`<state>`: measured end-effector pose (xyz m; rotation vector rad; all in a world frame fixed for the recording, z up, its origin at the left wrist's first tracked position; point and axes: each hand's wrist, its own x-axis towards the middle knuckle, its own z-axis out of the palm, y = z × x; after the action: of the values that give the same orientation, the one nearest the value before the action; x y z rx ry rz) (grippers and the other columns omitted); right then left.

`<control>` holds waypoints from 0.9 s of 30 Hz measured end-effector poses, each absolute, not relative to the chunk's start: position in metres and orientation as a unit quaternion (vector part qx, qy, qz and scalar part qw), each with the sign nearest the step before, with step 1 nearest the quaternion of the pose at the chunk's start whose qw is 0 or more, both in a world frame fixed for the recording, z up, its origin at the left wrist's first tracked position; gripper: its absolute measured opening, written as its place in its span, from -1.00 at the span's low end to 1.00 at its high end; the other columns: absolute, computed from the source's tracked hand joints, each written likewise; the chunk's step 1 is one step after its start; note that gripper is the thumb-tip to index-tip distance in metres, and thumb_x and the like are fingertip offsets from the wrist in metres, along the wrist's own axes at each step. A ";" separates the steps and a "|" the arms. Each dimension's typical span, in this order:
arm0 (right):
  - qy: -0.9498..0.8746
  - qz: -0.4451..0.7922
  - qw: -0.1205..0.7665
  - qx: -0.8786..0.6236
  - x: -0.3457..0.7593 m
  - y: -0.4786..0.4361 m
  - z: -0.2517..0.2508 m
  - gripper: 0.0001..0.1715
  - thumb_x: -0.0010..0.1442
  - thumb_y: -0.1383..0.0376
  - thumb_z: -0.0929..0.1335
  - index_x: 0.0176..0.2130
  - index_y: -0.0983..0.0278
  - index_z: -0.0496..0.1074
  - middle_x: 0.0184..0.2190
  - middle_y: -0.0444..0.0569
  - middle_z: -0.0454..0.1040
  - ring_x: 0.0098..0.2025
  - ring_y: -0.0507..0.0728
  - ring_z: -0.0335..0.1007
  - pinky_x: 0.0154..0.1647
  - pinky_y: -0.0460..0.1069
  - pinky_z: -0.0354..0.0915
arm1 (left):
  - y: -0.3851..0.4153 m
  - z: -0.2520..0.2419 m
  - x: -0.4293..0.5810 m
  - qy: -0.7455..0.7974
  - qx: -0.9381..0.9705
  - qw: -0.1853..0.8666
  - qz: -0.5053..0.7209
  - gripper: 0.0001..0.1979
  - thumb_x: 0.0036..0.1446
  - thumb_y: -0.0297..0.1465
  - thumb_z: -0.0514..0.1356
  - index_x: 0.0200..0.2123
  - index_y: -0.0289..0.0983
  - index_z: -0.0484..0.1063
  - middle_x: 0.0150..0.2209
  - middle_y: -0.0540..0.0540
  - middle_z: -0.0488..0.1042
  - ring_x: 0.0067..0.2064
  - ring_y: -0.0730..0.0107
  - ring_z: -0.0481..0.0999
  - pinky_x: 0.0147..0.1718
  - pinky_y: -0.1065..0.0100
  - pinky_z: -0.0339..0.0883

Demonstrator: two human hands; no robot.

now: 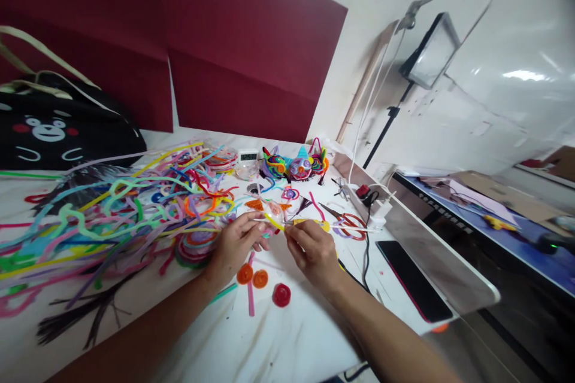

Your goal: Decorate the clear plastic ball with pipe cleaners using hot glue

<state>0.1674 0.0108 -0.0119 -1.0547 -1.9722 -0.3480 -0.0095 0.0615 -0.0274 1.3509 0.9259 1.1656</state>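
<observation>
My left hand (237, 243) and my right hand (311, 249) meet over the white table (287, 341), both pinched on a yellow pipe cleaner (275, 222). The left fingers also hold a small clear round piece with orange triangular ears (271, 209). A yellow tool (314, 223) lies just beyond my right hand. Two orange coiled discs (252, 276) and a red coiled disc (281, 294) lie on the table below my hands, beside a pink stick (250, 299).
A big tangle of coloured pipe cleaners (112, 215) covers the left of the table. Finished colourful figures (296, 164) and a small clock (248, 157) stand at the back. A black phone (413, 278), a power strip (372, 203), and a black bear bag (54, 131) are nearby.
</observation>
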 end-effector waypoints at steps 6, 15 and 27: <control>-0.803 -0.165 0.378 -0.431 0.168 0.012 -0.015 -0.75 0.34 0.38 0.24 -0.19 0.25 0.51 -0.44 0.03 0.48 -0.36 0.09 0.36 -0.41 -0.03 0.25 | 0.058 -0.021 -0.009 0.404 0.558 0.545 0.478 -0.62 0.02 -0.16 0.24 -0.17 -0.30 0.39 -0.54 -0.04 0.54 -0.49 0.26 0.56 -0.48 0.33 0.35; -0.803 -0.206 0.352 -0.435 0.169 0.012 -0.017 -0.76 0.34 0.38 0.25 -0.26 0.27 0.51 -0.46 0.00 0.44 -0.39 0.08 0.34 -0.43 -0.04 0.19 | 0.057 -0.019 -0.008 0.397 0.539 0.571 0.475 -0.62 -0.03 -0.17 0.29 -0.21 -0.31 0.40 -0.52 -0.04 0.53 -0.50 0.30 0.54 -0.48 0.35 0.33; -0.804 -0.220 0.328 -0.444 0.166 0.012 -0.018 -0.71 0.33 0.40 0.24 -0.38 0.27 0.45 -0.49 -0.04 0.41 -0.43 0.06 0.26 -0.43 -0.04 0.12 | 0.059 -0.025 -0.008 0.394 0.522 0.582 0.484 -0.62 0.00 -0.15 0.31 -0.24 -0.31 0.42 -0.48 -0.01 0.53 -0.51 0.36 0.53 -0.49 0.38 0.34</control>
<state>0.1660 0.0124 -0.0182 -1.1615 -2.1061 -0.5754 -0.0085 0.0587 -0.0247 1.2195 0.9200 1.1299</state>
